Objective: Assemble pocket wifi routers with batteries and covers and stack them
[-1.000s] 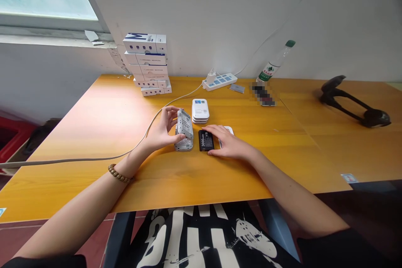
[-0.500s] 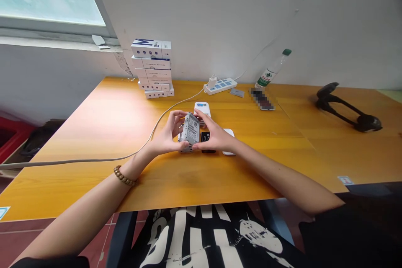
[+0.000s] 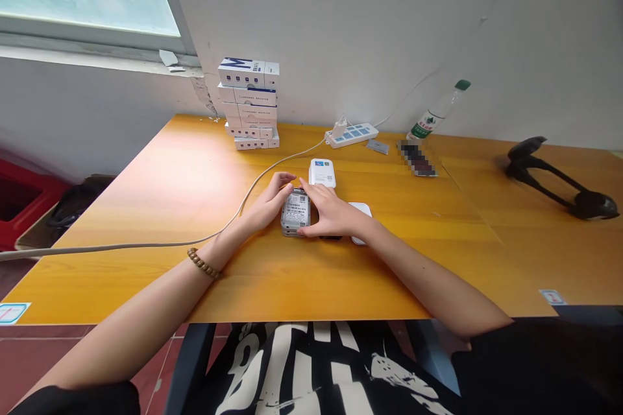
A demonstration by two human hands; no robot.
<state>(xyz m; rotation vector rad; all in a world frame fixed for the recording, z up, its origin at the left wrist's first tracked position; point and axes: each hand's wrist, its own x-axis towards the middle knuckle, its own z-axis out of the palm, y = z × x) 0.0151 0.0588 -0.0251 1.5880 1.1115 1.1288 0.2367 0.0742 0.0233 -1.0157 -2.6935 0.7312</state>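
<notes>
A grey label-backed electronic device [image 3: 296,209], with a QR code and printed text on its face, lies face up on a low stack of similar units. My right hand [image 3: 331,211] spans its right side, thumb at the lower corner and fingers at the top edge. Along the upper left edge rests my left hand [image 3: 270,202], thumb near the casing and fingers stretched out, a gap between them. Partly hidden under my right hand is a black battery [image 3: 331,237]. White devices [image 3: 322,172] are stacked just behind, and another white device [image 3: 361,213] lies to the right.
A white cable [image 3: 233,217] runs across the table to a power strip [image 3: 353,135]. White boxes [image 3: 250,97] stand stacked at the back left. Behind right are a tilted bottle [image 3: 428,122], a grey card [image 3: 378,146] and a pixelated object [image 3: 418,159]. A black stand [image 3: 549,175] lies far right.
The grey device has gone from tilted up between both hands to flat on the stack. My left hand has loosened and its thumb has moved up from the lower edge. The view has shifted slightly.
</notes>
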